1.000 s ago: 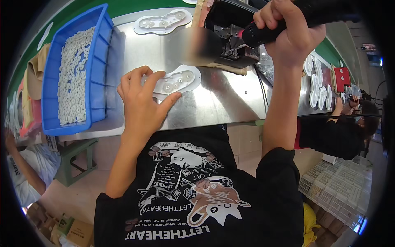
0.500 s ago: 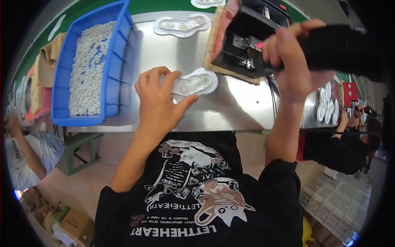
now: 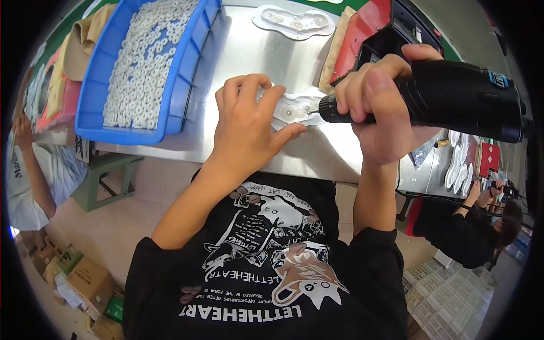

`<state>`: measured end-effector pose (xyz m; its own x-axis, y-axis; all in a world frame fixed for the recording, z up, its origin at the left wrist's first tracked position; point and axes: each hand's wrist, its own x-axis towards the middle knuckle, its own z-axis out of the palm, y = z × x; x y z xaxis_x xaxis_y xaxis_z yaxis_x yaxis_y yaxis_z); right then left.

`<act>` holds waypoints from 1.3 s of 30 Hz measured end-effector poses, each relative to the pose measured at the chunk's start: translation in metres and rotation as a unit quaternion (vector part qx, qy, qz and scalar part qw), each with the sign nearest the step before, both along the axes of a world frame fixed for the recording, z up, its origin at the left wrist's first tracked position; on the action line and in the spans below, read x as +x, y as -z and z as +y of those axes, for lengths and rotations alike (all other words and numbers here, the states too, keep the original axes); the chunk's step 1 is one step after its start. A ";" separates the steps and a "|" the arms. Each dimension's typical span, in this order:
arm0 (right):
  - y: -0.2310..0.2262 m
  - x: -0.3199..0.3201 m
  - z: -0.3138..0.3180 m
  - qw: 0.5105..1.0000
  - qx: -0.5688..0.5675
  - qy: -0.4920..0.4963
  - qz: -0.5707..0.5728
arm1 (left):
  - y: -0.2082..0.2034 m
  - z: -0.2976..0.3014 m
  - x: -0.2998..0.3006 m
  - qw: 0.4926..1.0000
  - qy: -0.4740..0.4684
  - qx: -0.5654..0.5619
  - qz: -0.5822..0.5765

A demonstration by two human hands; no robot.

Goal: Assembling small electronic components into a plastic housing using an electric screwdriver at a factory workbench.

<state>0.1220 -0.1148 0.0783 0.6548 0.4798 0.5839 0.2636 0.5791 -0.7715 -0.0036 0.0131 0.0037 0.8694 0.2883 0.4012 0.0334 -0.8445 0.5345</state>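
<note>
A white, lobed plastic housing [image 3: 295, 109] with round fittings inside lies on the metal table in front of me. My left hand [image 3: 245, 116] holds its left end down, fingers over the far side and thumb along the near edge. In my right hand [image 3: 378, 102] is a black electric screwdriver [image 3: 462, 99], lying almost level with its tip pointing left. The bit meets the right part of the housing; my hand and the tool hide that end.
A blue bin [image 3: 170, 102] of small white rings stands at the left. Behind lies another white housing [image 3: 294, 22]. A red and black box [image 3: 368, 34] is at the back right. Co-workers sit on both sides, with several white housings [image 3: 453, 164] by the right one.
My right hand has brought the screwdriver from the black box down and left to the housing. My left hand stays on the housing. The whole view has shifted.
</note>
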 end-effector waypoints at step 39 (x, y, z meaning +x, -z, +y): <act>-0.061 0.047 -0.039 0.981 -0.006 0.191 -0.045 | -0.004 -0.006 -0.012 0.996 0.060 -0.061 -0.001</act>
<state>0.1688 -0.1534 0.1395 0.7340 0.2161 0.6438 0.5271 0.4165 -0.7407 -0.0160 0.0067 0.0077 0.8998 0.2291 0.3713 -0.0648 -0.7714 0.6331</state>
